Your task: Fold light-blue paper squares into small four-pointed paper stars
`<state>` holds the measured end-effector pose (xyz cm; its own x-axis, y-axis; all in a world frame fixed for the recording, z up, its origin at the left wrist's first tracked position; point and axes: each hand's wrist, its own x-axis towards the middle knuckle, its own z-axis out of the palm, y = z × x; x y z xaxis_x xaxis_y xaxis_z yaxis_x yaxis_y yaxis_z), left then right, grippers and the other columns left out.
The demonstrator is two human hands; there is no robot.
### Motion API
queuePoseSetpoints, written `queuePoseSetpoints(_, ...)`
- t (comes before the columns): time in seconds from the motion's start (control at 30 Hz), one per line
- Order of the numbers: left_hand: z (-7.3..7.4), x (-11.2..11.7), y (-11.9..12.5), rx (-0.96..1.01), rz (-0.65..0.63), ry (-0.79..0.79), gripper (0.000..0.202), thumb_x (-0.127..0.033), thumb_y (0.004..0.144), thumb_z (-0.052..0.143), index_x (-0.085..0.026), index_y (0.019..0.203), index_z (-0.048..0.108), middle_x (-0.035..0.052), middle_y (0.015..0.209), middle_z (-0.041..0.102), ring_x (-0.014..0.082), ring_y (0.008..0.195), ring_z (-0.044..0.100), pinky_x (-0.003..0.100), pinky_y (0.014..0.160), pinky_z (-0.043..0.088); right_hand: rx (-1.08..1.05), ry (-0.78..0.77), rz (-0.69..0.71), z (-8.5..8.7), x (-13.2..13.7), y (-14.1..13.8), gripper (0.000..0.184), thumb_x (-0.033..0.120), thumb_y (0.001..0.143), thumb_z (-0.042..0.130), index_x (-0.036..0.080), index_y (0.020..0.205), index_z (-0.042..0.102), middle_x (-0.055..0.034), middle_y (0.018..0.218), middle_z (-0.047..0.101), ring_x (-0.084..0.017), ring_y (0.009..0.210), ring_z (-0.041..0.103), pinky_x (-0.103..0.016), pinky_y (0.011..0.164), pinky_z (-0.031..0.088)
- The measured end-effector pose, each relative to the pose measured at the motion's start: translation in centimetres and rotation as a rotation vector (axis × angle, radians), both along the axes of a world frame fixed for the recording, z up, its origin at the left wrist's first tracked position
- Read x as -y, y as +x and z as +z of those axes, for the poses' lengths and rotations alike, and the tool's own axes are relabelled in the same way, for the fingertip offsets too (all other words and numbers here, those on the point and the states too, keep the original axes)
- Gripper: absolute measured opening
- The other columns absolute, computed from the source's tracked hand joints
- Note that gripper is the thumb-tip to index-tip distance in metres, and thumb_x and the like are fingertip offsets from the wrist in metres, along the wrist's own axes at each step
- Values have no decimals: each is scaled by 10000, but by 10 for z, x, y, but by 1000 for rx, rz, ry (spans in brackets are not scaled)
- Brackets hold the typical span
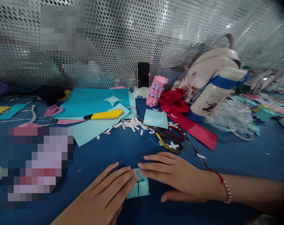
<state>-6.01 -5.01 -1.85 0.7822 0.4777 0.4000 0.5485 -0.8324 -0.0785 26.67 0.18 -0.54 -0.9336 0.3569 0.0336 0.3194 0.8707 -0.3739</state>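
Observation:
A small folded piece of light teal paper (140, 187) lies on the blue table (238, 162) near the front edge. My left hand (104, 195) rests flat on its left side, fingers stretched out and pressing down. My right hand (173, 176) lies flat over its top right part, fingers straight and pointing left, a red bead bracelet (225, 186) on the wrist. The fingertips of both hands meet over the paper. Most of the paper's upper part is hidden under the fingers.
Behind the hands lie scissors (171, 139), white paper scraps (131, 124), a yellow utility knife (104, 115), teal sheets (92, 100), red paper (193, 128), a pink folded model (156, 90), a phone (143, 75), a white bag with a bottle (214, 90), and a perforated metal screen (132, 37).

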Motion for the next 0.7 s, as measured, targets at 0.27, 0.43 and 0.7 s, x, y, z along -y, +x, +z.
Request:
queuePoseSetpoints(0.27,10,-2,3,18,-9,4,712,17,919,452,-175,1590,598,-18,1504,742,115,1432,620,297,1412,92,-6,31,-9,1,1,1,678,493,1190,516,196,1770,332,-85,1854,315,-201,1756,206,-408,1428,207)
queuePoseSetpoints(0.43,13,-3,4,13,-40,-14,731,-17,924,457,-138,1641,533,7,1495,757,120,1420,654,303,1415,71,11,40,-27,-1,3,1,760,517,1178,534,168,1795,261,-111,1854,302,-226,1764,178,-431,1432,215)
queuePoseSetpoints(0.7,14,-8,2,25,-47,-58,789,-22,911,458,-159,1688,475,-20,1529,738,93,1469,634,299,1413,89,41,20,-36,-2,4,-2,760,552,1174,525,170,1787,287,-118,1846,320,-242,1754,222,-466,1418,260)
